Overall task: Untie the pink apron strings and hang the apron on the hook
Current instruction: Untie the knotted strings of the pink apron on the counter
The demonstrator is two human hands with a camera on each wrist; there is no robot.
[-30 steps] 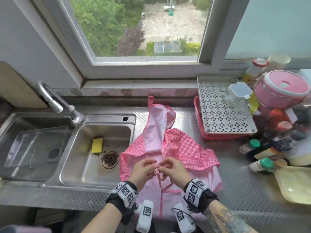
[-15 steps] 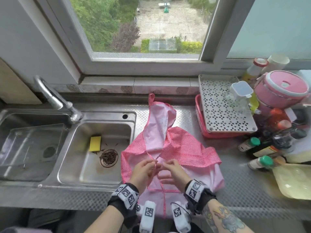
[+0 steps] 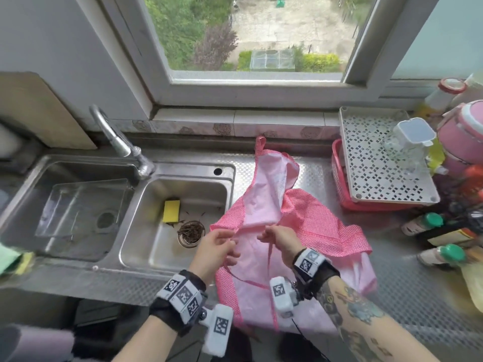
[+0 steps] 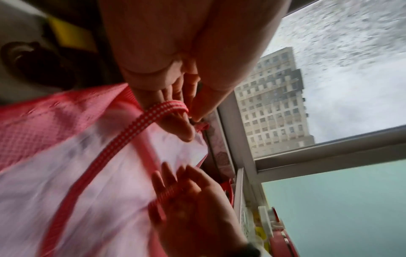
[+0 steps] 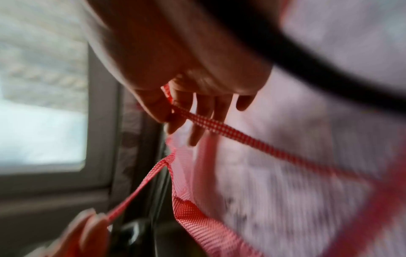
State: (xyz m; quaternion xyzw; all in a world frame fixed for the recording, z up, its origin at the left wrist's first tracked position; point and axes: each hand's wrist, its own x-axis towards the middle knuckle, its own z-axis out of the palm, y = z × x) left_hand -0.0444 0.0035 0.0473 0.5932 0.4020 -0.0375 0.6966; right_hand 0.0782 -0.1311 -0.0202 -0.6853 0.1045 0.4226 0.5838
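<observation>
A pink apron [image 3: 308,226] with red-checked edging lies on the steel counter to the right of the sink, neck loop toward the window. My left hand [image 3: 218,246] pinches one checked string [image 4: 140,121] between thumb and fingers. My right hand [image 3: 279,241] pinches the other string [image 5: 219,128], which trails down over the pale cloth. In the head view the two hands are apart above the apron's waist, with no knot between them. The hook is in none of the views.
A double sink [image 3: 146,259] lies at left with a yellow sponge [image 3: 171,210] and a tap [image 3: 115,142]. A white perforated tray [image 3: 376,163] on a red basket, a pink pot [image 3: 462,137] and several bottles [image 3: 428,223] crowd the right side.
My hands were together on the knot at the apron's waist; now they have drawn apart, each holding a string, and the knot has come undone. The view has shifted right.
</observation>
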